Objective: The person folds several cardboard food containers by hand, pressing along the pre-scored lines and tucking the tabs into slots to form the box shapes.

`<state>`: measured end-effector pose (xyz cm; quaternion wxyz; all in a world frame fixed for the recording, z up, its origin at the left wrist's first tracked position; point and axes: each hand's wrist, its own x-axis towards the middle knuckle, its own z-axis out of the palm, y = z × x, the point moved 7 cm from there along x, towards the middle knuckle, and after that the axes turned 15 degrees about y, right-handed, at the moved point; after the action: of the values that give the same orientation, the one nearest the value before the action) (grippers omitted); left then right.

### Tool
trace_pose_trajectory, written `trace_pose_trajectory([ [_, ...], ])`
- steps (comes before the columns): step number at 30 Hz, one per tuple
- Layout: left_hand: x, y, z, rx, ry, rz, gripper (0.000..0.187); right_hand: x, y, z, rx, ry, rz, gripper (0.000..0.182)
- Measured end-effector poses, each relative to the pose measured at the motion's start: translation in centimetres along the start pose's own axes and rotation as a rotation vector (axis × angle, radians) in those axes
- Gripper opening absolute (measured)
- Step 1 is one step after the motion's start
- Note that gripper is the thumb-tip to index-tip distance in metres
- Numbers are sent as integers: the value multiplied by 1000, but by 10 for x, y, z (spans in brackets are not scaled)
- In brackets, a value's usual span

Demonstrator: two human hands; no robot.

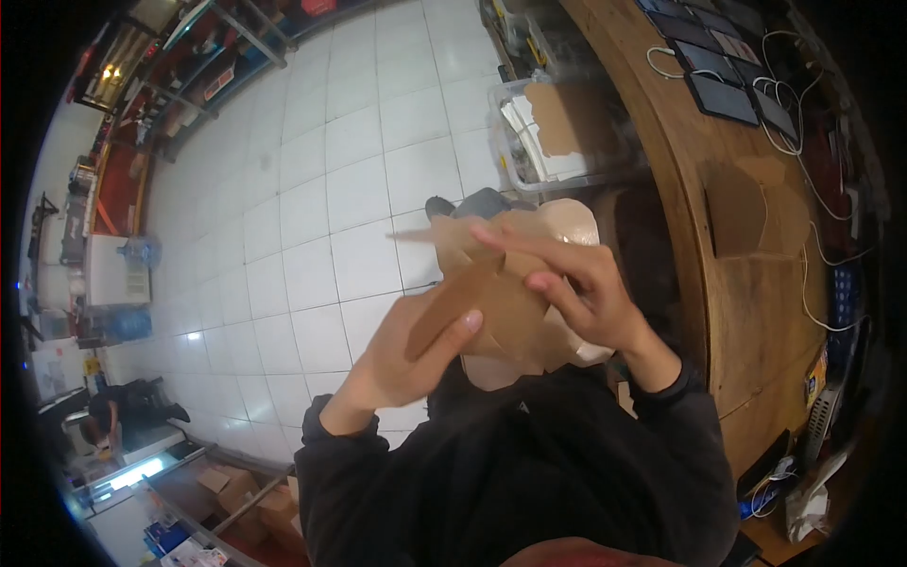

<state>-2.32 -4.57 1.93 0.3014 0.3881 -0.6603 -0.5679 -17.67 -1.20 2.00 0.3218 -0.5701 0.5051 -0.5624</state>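
A folded piece of brown cardboard point(491, 302) is held up in front of my chest. My left hand point(392, 350) grips it from the left, thumb lying on its face and the other fingers behind. My right hand point(586, 283) is at its upper right, with the index finger stretched along the top flap and the thumb bent against the panel. Below the cardboard, pale pieces with wavy edges point(573, 222) show around it, near my lap; the work in my hands covers most of them.
On my right runs a wooden table point(746, 350) bearing another folded cardboard piece point(756, 208), several dark tablets point(723, 99) and white cables. A clear plastic bin point(557, 175) with cardboard and papers stands ahead on the tiled floor point(312, 236). At far left, a person point(113, 416) is in view.
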Motion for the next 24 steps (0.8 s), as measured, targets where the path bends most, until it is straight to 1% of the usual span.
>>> trace_pose_trajectory([
  [2, -3, -4, 5, 112, -57, 99, 36, -10, 7, 4, -48, -7, 6, 30],
  [3, -2, -12, 6, 110, -99, -25, 37, -17, 14, 4, -64, 62, 5, 29],
  [4, -1, -12, 5, 113, -98, -25, 37, -18, 18, 1, -82, 133, -1, 29],
  [5, -1, -10, 5, 126, -98, 10, 37, -13, 18, 1, -80, 134, -1, 29],
  [7, -1, -11, 8, 141, -104, 35, 37, -2, 4, 0, 6, 138, -85, 25],
  [8, 0, -7, 12, 188, -95, 160, 38, -1, -1, -3, 6, 139, -84, 25],
  [9, 1, -1, 15, 234, -84, 287, 38, 0, 0, 0, 18, 56, 24, 25],
  [10, -1, 1, 17, 234, -86, 288, 38, -1, 4, 3, 30, -28, 132, 24],
  [11, -1, -2, 17, 212, -84, 208, 37, -2, 10, 4, 27, -24, 129, 24],
  [12, 0, -5, 17, 192, -83, 129, 37, -4, 16, 4, -34, 25, 13, 24],
  [13, 1, -6, 18, 192, -86, 128, 37, -6, 16, 4, -95, 71, -98, 25],
  [14, 2, -12, 18, 192, -87, 64, 36, -6, 17, 6, -95, 70, -95, 25],
  [15, 4, -17, 18, 193, -88, 2, 35, -3, 13, 4, -83, 149, -161, 26],
  [16, 5, -19, 18, 192, -88, -5, 35, -3, 9, 1, -69, 228, -222, 27],
  [17, 6, -23, 17, 123, -76, -61, 35, -4, 7, 3, -67, 227, -215, 27],
  [18, 7, -25, 16, 54, -61, -110, 36, -6, -8, 0, -386, 344, -377, 28],
  [19, 7, -22, 15, 54, -58, -106, 36, -9, -21, 0, -709, 459, -544, 29],
  [20, 8, -23, 11, -93, 27, -218, 38, -16, -15, 3, -708, 457, -549, 29],
  [21, 9, -26, 7, -241, 110, -328, 40, -31, -7, 16, -625, 327, -701, 31],
  [22, 9, -29, 6, -242, 112, -329, 40, -46, 0, 28, -537, 195, -844, 33],
  [23, 6, -37, 8, -296, 68, -411, 41, -50, 3, 26, -570, 238, -992, 32],
  [24, 4, -43, 13, -352, 23, -490, 42, -47, 5, 20, -571, 235, -989, 32],
])
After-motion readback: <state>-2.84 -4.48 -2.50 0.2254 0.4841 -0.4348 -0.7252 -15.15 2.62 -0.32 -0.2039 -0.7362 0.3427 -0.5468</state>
